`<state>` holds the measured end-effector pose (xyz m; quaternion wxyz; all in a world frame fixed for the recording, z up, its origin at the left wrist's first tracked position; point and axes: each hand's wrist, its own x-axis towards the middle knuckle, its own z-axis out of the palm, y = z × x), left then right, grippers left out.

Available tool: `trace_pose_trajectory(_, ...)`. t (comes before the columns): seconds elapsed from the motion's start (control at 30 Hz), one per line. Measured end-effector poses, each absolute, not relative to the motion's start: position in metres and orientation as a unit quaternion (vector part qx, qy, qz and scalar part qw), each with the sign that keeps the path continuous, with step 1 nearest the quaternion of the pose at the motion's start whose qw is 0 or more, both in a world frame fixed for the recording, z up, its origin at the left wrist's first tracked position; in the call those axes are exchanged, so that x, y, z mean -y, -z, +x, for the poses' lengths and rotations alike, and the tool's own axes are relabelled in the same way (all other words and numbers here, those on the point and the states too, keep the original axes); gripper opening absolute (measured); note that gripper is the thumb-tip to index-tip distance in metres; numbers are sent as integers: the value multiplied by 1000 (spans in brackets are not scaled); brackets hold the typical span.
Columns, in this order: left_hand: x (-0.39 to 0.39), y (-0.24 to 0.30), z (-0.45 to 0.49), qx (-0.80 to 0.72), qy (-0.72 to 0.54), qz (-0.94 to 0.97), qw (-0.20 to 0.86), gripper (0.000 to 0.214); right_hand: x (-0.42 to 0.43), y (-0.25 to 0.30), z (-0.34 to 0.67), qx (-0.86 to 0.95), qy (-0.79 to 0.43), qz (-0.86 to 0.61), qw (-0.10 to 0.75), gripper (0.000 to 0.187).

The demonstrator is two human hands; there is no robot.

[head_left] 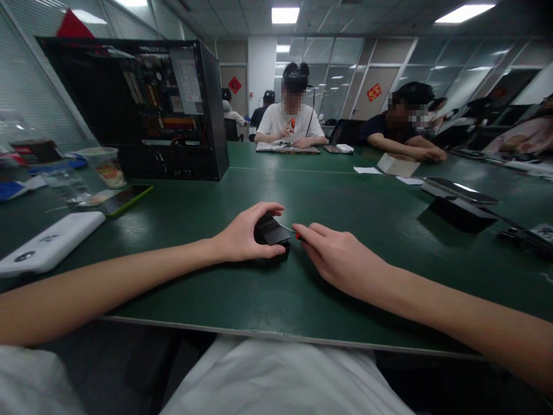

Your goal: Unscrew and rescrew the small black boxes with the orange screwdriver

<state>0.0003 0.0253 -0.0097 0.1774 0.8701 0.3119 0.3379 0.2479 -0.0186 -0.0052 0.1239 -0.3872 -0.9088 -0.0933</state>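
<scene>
My left hand (244,233) is curled round a small black boxy part (272,232) that rests on the green table (268,288), holding it steady. My right hand (339,253) is closed on a small screwdriver (294,231) with a red handle; its thin metal tip points left and meets the top of the black part. Most of the handle is hidden under my fingers. Both forearms lie across the table's near edge.
An open black computer case (138,106) stands at the back left, with a cup (103,165), a phone (127,199) and a white flat device (49,242) near it. A dark device on a stand (460,199) sits at right. Other people work across the table.
</scene>
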Motion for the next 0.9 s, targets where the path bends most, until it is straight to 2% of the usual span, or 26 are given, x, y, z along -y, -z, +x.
trace_pose_trajectory(0.13,-25,11,1,-307,-348,866,188,78,23,3,244,901,155,-398,77,43)
trace_pose_trajectory(0.27,-24,11,3,-307,-348,868,174,73,28,4,240,890,229,-393,36,51)
trace_pose_trajectory(0.53,-24,10,4,-320,-346,871,138,65,41,-4,224,873,270,-404,-42,57)
trace_pose_trajectory(0.67,-23,10,3,-318,-355,868,138,63,39,1,222,878,231,-418,-39,59)
trace_pose_trajectory(0.9,-23,9,1,-319,-357,867,140,60,12,17,238,902,69,-423,45,55)
